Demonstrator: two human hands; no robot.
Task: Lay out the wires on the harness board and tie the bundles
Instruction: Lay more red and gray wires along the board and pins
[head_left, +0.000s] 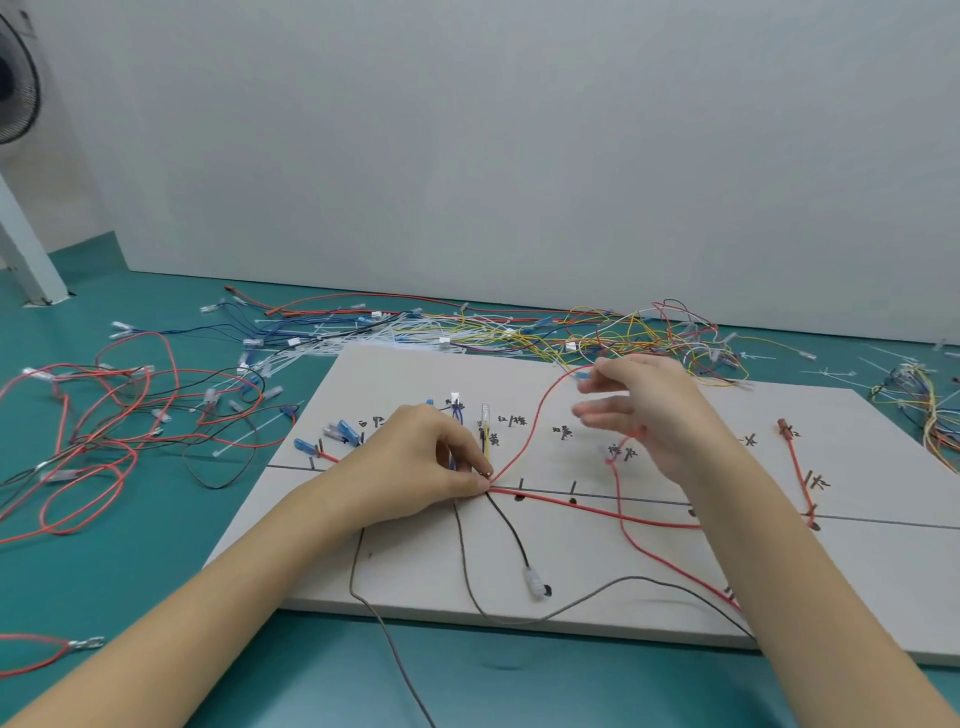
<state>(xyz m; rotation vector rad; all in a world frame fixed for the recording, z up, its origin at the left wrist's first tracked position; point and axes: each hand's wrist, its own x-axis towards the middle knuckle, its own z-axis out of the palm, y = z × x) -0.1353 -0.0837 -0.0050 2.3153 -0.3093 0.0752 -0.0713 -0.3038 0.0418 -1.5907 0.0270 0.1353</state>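
One red wire (524, 441) matters here: it lies on the harness board (395, 566), pinned at a junction on the drawn trunk line, then arcs up & right toward the far edge, where its blue-tipped end meets the right hand (644, 410). So its long axis runs from near-left to far-right, diagonal across the board.

L hand (421, 462) sits at the low end of that arc; thumb & forefinger pinch the wire bundle down at the junction, touching the board. R hand is raised above the board at the far end, fingers spread & mostly straight. The upper fingertips seem to touch the wire's terminal, but motion blur hides whether it's really held — can't tell.

Judgement: next move prob. needs the R hand to carry the free end along its marked branch while L keeps the pivot fixed. R is the nearer hand to that end; L is the nearer one to the junction.

Outward: a black wire w/ clear connector (535, 582) trails toward the near edge, another red wire (795, 467) stands on the board's right side, blue terminals (343, 431) cluster left of the L hand. Beyond the board, a loose wire heap (519, 332) w/ white zip ties on the teal surface.
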